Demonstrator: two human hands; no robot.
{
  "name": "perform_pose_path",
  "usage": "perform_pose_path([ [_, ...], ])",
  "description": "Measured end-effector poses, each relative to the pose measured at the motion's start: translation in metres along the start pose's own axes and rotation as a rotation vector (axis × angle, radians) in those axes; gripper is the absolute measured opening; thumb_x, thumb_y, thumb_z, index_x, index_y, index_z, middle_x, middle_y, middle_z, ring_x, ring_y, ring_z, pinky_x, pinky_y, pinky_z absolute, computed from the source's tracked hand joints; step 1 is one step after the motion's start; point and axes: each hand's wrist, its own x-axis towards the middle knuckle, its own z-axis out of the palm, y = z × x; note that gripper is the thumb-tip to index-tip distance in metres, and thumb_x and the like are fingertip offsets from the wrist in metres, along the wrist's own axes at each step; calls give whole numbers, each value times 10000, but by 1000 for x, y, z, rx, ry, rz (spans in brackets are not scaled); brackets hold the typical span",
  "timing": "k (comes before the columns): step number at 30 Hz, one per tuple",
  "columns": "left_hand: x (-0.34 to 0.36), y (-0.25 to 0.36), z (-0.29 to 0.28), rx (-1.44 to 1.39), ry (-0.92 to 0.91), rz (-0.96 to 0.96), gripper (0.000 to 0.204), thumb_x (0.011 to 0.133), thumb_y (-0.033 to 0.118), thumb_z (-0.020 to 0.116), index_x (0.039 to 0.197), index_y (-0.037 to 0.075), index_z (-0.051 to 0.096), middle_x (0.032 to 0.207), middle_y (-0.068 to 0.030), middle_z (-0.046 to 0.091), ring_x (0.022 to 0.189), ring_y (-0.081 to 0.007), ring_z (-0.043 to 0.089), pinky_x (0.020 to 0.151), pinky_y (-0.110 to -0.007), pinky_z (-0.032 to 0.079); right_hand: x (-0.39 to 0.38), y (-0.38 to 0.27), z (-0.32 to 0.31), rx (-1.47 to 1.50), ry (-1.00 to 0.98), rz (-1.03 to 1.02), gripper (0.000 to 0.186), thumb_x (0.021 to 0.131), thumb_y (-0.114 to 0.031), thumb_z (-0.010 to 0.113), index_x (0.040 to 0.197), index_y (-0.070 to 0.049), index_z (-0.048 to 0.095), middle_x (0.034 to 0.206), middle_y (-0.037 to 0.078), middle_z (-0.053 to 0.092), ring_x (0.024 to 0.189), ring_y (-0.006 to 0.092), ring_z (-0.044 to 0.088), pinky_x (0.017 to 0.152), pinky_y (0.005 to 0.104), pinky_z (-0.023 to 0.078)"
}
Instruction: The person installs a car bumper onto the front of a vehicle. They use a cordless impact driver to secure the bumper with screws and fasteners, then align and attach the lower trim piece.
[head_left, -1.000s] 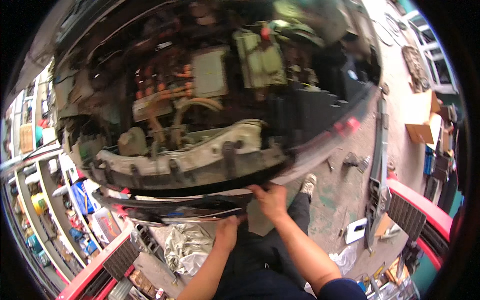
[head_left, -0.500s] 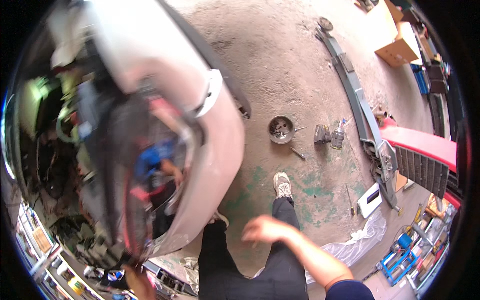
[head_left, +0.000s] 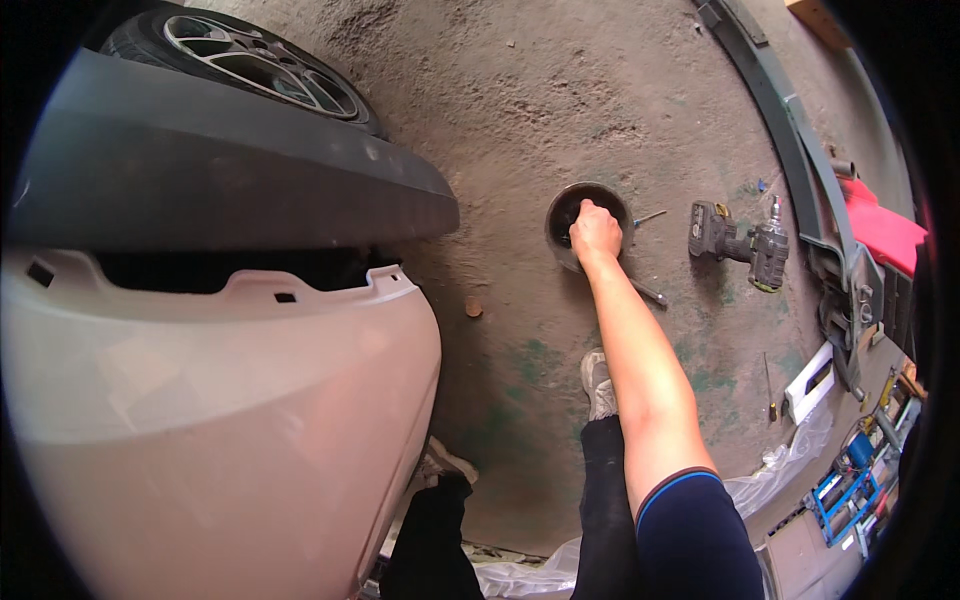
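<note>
My right hand [head_left: 596, 232] reaches down into a round metal bowl [head_left: 562, 252] on the floor. Its fingers are bent and pressed together inside, and what they hold, if anything, is hidden. Earlier, small dark parts showed in the bowl; now my hand and shadow cover most of them. A thin screwdriver-like tool [head_left: 650, 217] lies against the bowl's right side, and a short metal socket-like piece [head_left: 649, 293] lies just below it. To the right rests a cordless power tool [head_left: 742, 243] on its side. My left hand is out of view.
A pale car bumper [head_left: 250, 400] and a dark lower trim panel [head_left: 250, 160] fill the left side, below a wheel [head_left: 265, 62]. A long grey beam [head_left: 790, 120] and a red panel [head_left: 880, 225] lie at the right. Plastic film [head_left: 790, 465] and a screwdriver [head_left: 771, 411] are nearer.
My view has come down closer to the floor, and the bumper looms larger. My right hand has gone from above my legs into the bowl. My left hand has left the picture.
</note>
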Motion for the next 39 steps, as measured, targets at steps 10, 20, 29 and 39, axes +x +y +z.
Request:
perform_pose_path([
  [10, 8, -14, 11, -73, 62, -45, 258, 1000, 351, 667, 1042, 106, 737, 1110, -74, 730, 1074, -245, 600, 985, -423, 414, -55, 89, -82, 680, 204, -79, 232, 812, -143, 698, 1008, -20, 720, 854, 146, 739, 800, 293, 716, 763, 406, 547],
  [20, 24, -57, -13, -205, 178, 24, 407, 1015, 242, 647, 1367, 44, 593, 1320, -77, 651, 1215, -255, 596, 1090, -421, 426, -456, -29, -412, 1012, -520, -270, 230, 890, -37, 709, 1090, 75, 719, 910, 108, 713, 749, 160, 666, 667, 285, 533],
  [29, 0, -26, 60, -653, 113, -176, 694, 883, 326, 858, 1375, -71, 570, 1323, -110, 642, 1200, -201, 593, 1037, -342, 462, -715, -325, -508, 493, -396, -1356, 191, 875, 9, 726, 1065, -12, 737, 957, 107, 712, 829, 225, 689, 757, 317, 534],
  [39, 21, -49, 71, 56, 182, 454, 282, 981, 306, 713, 1142, 74, 722, 1135, -151, 703, 1050, -358, 622, 961, -454, 495, -760, -445, -357, 136, -149, -1679, 187, 859, -51, 731, 1043, -53, 767, 1005, 95, 722, 986, 318, 627, 873, 405, 521],
])
